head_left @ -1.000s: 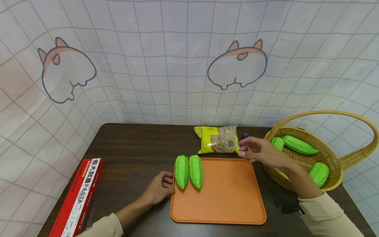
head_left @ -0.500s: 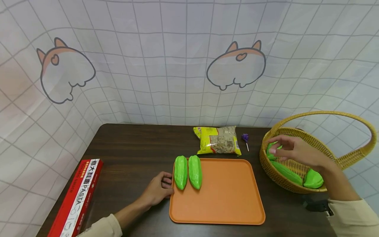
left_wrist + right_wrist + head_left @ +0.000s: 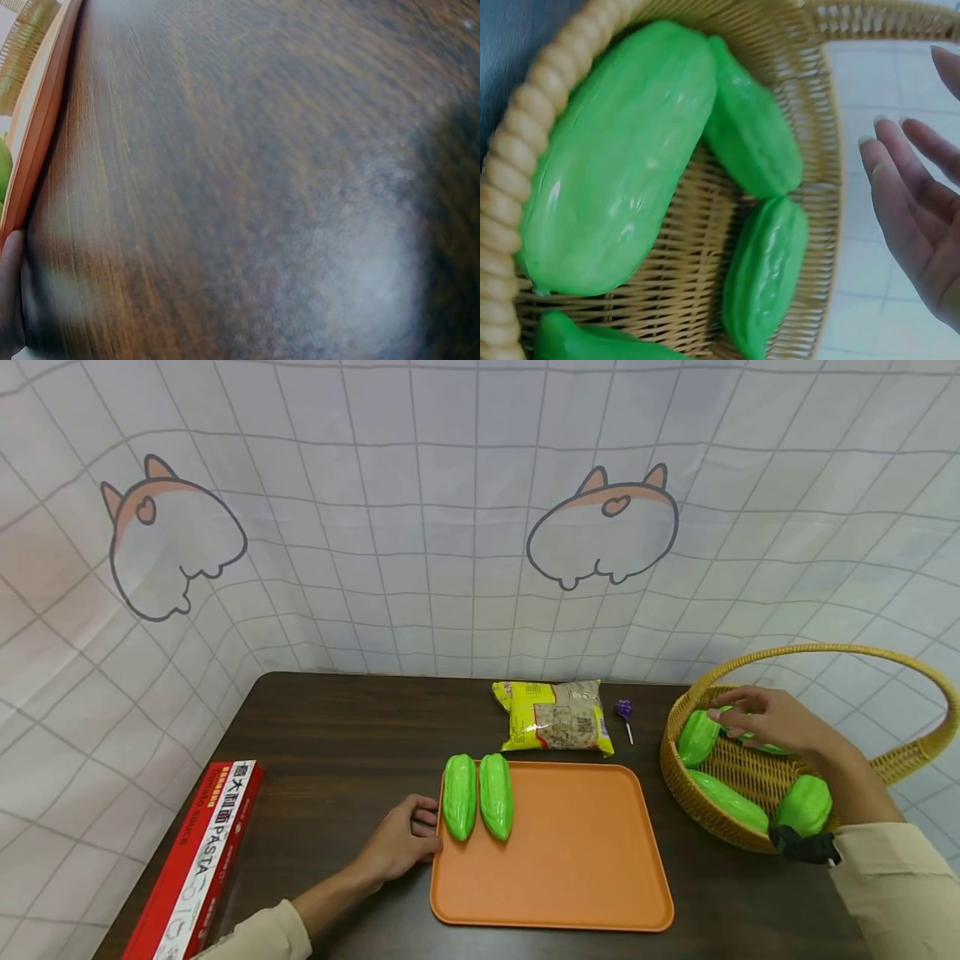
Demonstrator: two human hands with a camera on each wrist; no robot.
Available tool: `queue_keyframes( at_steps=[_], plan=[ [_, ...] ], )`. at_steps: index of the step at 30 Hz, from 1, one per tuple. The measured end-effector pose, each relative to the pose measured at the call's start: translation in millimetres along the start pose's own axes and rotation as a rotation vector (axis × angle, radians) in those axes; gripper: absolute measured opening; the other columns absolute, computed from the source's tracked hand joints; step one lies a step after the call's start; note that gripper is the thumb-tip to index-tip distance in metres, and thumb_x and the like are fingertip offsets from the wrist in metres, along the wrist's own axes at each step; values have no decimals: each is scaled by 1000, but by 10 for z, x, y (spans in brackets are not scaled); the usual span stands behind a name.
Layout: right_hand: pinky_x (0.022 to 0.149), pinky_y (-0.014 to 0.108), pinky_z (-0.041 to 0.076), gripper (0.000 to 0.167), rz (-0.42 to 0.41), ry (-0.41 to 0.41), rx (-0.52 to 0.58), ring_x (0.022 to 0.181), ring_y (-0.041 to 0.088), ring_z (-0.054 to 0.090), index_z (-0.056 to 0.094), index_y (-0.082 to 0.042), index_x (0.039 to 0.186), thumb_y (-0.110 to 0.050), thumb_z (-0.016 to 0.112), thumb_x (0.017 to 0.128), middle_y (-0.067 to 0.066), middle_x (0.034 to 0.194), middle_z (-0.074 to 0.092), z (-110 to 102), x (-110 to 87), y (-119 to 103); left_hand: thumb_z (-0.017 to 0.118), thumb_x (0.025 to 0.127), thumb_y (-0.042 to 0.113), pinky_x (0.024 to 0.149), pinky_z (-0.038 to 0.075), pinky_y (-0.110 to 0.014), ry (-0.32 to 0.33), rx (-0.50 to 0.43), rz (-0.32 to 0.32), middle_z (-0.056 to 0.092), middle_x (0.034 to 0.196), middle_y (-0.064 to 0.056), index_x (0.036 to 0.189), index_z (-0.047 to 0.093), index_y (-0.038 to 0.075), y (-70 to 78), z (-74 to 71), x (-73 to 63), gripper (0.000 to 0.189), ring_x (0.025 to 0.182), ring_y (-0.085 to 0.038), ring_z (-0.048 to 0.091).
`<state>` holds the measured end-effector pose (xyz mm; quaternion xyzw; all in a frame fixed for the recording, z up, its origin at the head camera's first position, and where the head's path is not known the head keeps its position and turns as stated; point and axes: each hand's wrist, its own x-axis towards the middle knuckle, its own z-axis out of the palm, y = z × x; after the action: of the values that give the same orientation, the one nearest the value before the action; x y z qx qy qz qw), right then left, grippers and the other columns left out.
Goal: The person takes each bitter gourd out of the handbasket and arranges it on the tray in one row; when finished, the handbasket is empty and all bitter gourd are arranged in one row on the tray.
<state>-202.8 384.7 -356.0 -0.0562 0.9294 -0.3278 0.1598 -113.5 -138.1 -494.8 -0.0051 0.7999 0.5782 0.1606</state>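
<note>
Head view: left hand [image 3: 399, 839], fingers relaxed, touches the adjacent tray [image 3: 570, 852] edge; right hand [image 3: 776, 720], fingers loosely parted, hovers over the basket [image 3: 750, 777], apart from its rim [image 3: 501, 217].

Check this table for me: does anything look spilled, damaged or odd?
Nothing looks spilled or damaged. The purple-headed stick, perhaps a lollipop, looks slightly stray: it lies alone between the yellow bag and the basket.

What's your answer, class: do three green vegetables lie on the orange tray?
No, just two green vegetables lie on the orange tray, side by side.
</note>
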Motion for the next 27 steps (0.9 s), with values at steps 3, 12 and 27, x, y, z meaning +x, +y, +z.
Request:
queue_keyframes(
  at_steps=[3, 12, 27],
  plan=[
    [79, 40, 62, 66, 4, -7, -29, 98, 26, 68, 38, 9, 145, -39, 54, 103, 35, 131, 55, -2, 78, 86, 72, 73, -4, 66, 63, -32, 5, 1, 1, 58, 111, -16, 126, 55, -2, -6, 1, 3, 56, 88, -19, 63],
    [80, 47, 62, 75, 68, -74, -80, 103, 41, 67, 31, 14, 147, -43, 53, 102, 44, 130, 49, -49, 278, 271, 73, 72, -5, 65, 63, -34, 19, -1, 5, 59, 110, -16, 126, 55, -3, -6, 10, 8, 57, 87, -18, 64],
    [93, 55, 57, 92, 161, -268, 15, 120, 60, 53, 1, 12, 154, -45, 52, 102, 49, 148, 23, 12, 421, 436, 73, 73, -3, 66, 62, -32, 8, 17, 5, 58, 110, -15, 126, 55, -2, -17, 6, 14, 56, 88, -19, 63]
  ],
)
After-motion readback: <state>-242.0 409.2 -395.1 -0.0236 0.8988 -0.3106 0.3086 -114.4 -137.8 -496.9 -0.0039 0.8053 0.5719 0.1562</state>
